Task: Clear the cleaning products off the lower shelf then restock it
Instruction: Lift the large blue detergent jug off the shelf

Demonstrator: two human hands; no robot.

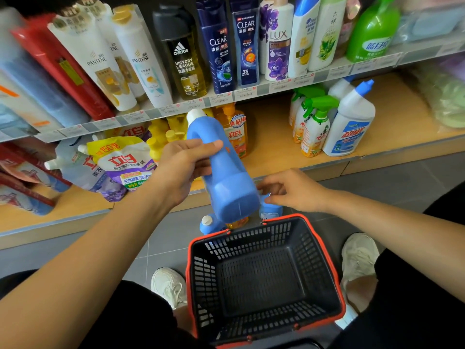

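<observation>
The lower shelf (271,127) runs the whole width, with a bare stretch of board at its middle, and the black basket (259,278) with a red rim sits on the floor below it with nothing inside. Between them the blue detergent bottle (227,180) hangs tilted in the air, cap up and base towards the basket, the left hand (185,167) wrapped round its moulded handle. It looks full, so probably heavy and bottom-weighted; the plastic is stiff and smooth, so the handle is the safe hold, with a palm under the base. The right hand (289,190) hovers just beside that base, fingers loose and holding nothing. Soft refill pouches (120,162) slump at the left of the shelf; a white toilet cleaner (348,132) and green-triggered spray bottles (314,127) stand at the right. An orange dish soap bottle (236,132) stands close behind the blue one and could be knocked, and two small blue bottles (208,224) crowd the floor just beyond the basket
</observation>
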